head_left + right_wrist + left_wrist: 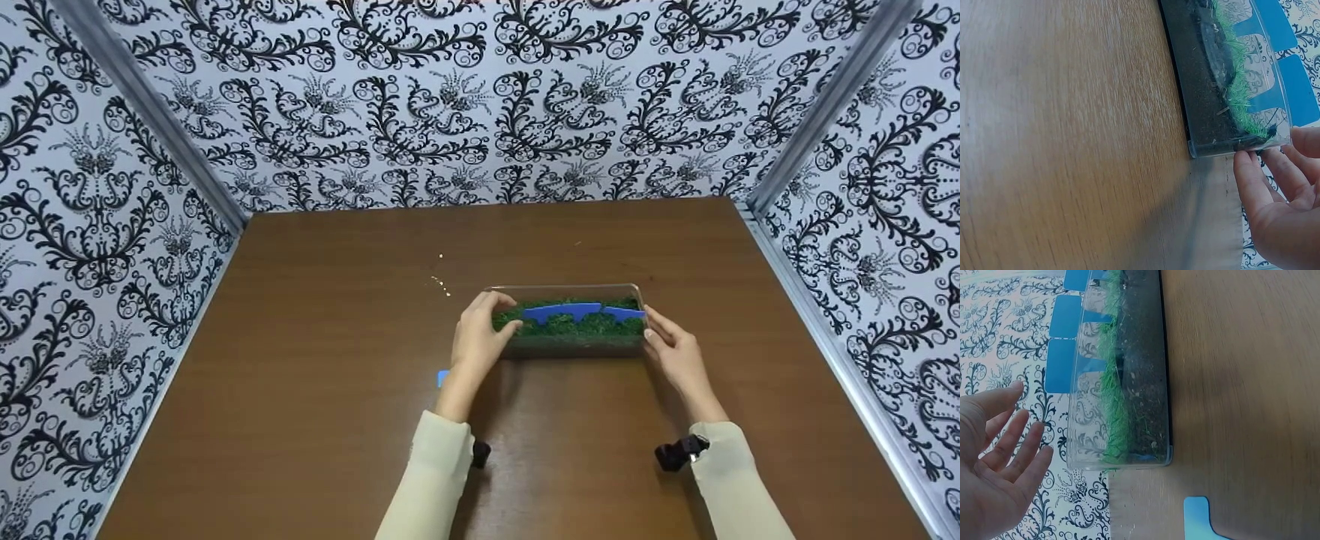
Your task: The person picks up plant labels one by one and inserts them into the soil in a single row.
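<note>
A clear plastic box (577, 349) of dark soil and green grass (592, 325) stands on the table, its long side toward me. Flat blue tags (1063, 365) on tapered stems stand in a row among the grass. My left hand (480, 330) is at the box's left end, fingers spread and holding nothing; the left wrist view shows it apart from the wall. At the opposite end is my right hand (675, 349), its fairly straight fingertips (1244, 160) touching the end wall near the corner.
Another light-blue flat piece (1199, 517) lies on the table by my left wrist. Small pale crumbs (441, 285) are scattered left of the box. Patterned walls (465, 112) enclose the brown table (337, 337) at the back and sides.
</note>
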Tool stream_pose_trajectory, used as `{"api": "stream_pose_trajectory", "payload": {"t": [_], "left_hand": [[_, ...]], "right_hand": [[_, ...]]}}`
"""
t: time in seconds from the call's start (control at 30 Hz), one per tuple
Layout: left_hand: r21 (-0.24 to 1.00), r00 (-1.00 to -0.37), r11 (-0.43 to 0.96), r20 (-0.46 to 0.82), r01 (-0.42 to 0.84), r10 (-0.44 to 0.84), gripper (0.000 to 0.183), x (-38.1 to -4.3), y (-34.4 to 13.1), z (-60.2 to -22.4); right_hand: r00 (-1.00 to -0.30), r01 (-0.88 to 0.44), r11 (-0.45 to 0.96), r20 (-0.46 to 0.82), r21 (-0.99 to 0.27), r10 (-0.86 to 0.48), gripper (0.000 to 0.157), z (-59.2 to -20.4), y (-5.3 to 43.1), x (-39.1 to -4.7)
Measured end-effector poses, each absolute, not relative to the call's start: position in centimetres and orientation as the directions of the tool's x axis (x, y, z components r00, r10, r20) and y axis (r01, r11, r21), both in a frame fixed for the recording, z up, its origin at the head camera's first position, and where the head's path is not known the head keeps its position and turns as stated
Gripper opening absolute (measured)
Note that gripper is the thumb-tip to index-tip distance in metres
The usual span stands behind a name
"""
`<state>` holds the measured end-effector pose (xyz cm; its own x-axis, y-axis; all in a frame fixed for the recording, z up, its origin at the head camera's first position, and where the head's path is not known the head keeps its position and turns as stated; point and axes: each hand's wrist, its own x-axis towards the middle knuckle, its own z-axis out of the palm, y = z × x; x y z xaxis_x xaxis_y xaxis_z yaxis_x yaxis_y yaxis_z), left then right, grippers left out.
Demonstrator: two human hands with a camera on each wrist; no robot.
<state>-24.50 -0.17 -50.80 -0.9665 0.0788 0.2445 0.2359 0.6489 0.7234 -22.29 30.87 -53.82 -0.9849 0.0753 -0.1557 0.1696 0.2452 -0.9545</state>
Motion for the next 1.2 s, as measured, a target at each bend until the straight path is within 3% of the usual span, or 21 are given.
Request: {"api": "stream_pose_trajectory", "payload": {"t": [1.2], "left_hand": [[0.739, -0.955, 0.624, 0.293, 0.256, 0.045, 0.026, -23.4, -1.9, -52.1]], "right_hand": [[-0.988, 0.146, 0.257, -0.128, -0.955, 0.087, 0.048, -54.0, 30.8, -22.3]]}}
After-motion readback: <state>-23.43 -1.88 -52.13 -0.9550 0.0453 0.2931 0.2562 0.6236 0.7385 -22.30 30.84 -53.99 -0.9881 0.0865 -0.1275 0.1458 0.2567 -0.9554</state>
